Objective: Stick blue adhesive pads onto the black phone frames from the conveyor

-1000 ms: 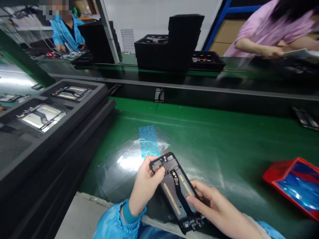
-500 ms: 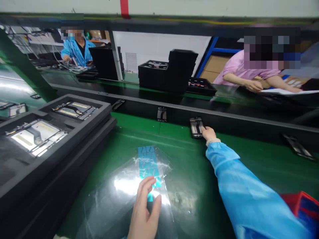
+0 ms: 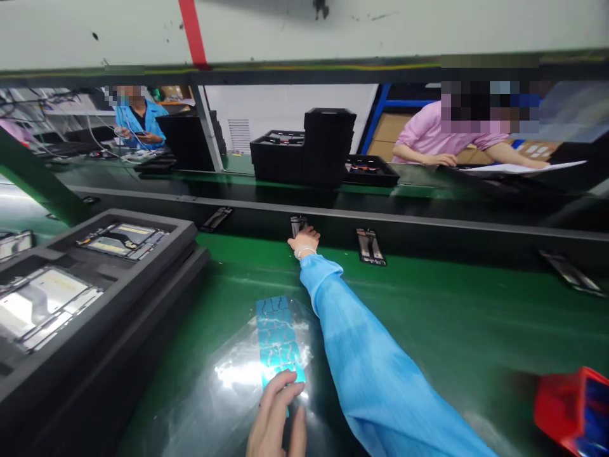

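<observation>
On the dark strip along the far side of the green surface, my right hand (image 3: 305, 240) is at a phone screen assembly (image 3: 297, 223), thumb and fingers around its near end and partly covering it. To its right lies another phone screen assembly (image 3: 371, 246), apart from the hand. My left hand (image 3: 278, 416) hovers low in front, thumb and fingers apart and holding nothing visible. Its fingertips overlap the near end of a blue sticker sheet (image 3: 275, 330), which lies on clear plastic film (image 3: 214, 393).
Black foam trays (image 3: 157, 279) with screen assemblies are stacked at left. More screens lie along the strip, one at far left (image 3: 217, 219) and one at right (image 3: 571, 273). A red bin (image 3: 561, 406) stands at lower right. Beyond the ledge, two people work near black trays (image 3: 328, 146).
My right hand has let go of the right-hand screen assembly and moved left to the middle one. My left hand stays over the sheet. The whole view has shifted slightly.
</observation>
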{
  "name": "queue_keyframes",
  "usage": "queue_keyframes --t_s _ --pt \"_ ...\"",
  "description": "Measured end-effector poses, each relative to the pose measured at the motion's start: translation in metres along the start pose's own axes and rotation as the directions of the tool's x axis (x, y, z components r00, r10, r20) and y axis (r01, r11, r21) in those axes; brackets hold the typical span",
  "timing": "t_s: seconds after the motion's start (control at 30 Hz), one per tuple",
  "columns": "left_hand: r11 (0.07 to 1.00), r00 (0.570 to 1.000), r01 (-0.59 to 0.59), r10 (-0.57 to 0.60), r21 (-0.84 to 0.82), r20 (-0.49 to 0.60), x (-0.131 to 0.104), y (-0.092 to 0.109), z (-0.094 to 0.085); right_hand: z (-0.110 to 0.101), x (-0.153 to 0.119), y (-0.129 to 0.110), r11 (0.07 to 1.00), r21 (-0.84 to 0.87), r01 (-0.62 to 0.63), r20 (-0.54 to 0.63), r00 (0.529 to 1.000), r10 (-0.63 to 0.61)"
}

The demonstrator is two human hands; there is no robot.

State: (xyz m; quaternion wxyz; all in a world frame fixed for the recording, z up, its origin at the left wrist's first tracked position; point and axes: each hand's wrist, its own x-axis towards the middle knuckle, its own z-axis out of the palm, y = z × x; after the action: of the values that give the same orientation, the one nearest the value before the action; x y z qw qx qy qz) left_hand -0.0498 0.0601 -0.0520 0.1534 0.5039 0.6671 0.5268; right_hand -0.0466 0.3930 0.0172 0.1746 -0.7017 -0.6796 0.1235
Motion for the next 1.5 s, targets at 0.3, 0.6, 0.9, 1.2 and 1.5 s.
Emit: queue_keyframes --t_s 0.3,0.6,0.9,1.2,1.5 --pt "0.990 0.969 0.143 -0.141 0.006 0.205 0.033 0.001 -0.057 -0.077 -0.137 0.147 0.943 -0.003 0.333 0.211 0.922 -0.325" --pt "0.902 0.715 -0.343 0.069 0.262 0.696 0.057 -0.014 -0.071 -0.062 -0.316 0.242 0.899 -0.106 0.424 -0.033 0.903 -0.429" --pt "0.874 0.785 -0.338 0.056 0.350 0.618 0.050 -0.024 -0.052 -0.052 -0.293 0.137 0.697 0.272 0.663 0.034 0.717 -0.696" --pt "0.893 0.814 -0.313 0.077 0.324 0.575 0.048 -0.022 -0.054 -0.021 -0.278 0.111 0.701 0.178 0.690 0.074 0.701 -0.709" --pt "0.957 0.832 -0.194 0.045 0.215 0.552 0.056 -0.023 -0.058 -0.018 -0.282 0.104 0.656 0.261 0.709 -0.012 0.682 -0.732"
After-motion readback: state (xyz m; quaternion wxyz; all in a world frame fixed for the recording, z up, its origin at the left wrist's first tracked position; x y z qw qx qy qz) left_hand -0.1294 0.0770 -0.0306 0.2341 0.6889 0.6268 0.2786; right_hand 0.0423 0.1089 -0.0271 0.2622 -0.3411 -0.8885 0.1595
